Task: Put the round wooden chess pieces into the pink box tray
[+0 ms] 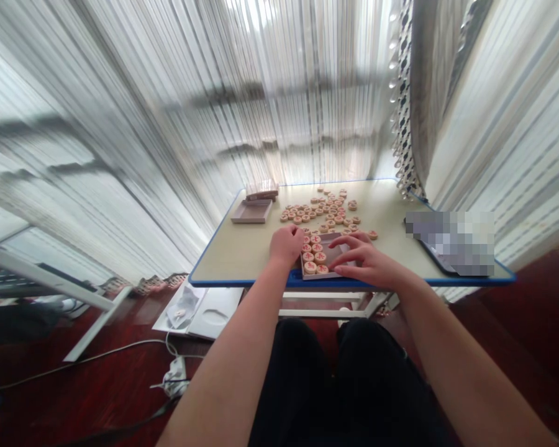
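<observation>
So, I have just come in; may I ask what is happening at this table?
A person is handling round wooden pieces with red characters at a low table. Several stand in two columns along the left side of a shallow box. The left hand is at that box's left edge, and the right hand reaches over its right part. Many more pieces lie loose behind, near a second shallow box.
</observation>
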`<state>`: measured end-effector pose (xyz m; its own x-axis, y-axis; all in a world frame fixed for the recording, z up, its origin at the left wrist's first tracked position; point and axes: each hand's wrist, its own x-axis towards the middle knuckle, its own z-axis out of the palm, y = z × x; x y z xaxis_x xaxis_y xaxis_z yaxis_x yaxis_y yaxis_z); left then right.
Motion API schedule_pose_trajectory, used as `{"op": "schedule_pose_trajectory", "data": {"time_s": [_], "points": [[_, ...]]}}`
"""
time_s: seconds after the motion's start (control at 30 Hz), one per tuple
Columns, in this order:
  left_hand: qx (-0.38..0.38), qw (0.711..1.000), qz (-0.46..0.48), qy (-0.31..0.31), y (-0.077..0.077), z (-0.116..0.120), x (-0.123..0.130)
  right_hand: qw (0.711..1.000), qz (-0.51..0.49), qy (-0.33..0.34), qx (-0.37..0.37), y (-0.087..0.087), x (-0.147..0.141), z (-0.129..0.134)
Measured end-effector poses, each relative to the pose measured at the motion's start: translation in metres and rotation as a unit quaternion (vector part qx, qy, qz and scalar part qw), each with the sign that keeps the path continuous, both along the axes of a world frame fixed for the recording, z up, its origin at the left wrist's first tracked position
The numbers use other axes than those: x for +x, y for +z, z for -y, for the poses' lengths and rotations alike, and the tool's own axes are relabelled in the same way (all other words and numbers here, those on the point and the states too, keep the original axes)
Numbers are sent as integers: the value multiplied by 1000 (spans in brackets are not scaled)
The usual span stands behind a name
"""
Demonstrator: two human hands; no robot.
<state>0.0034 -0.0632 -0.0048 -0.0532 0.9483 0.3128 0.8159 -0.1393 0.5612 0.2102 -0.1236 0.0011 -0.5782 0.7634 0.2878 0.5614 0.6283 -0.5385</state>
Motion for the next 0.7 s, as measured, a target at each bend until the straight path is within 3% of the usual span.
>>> {"op": "schedule_pose_trajectory", "data": {"time_s": [0.7], "points": [[3, 1000, -1, 3, 1, 0, -1, 1000, -9, 3, 4, 0, 0, 0]]}}
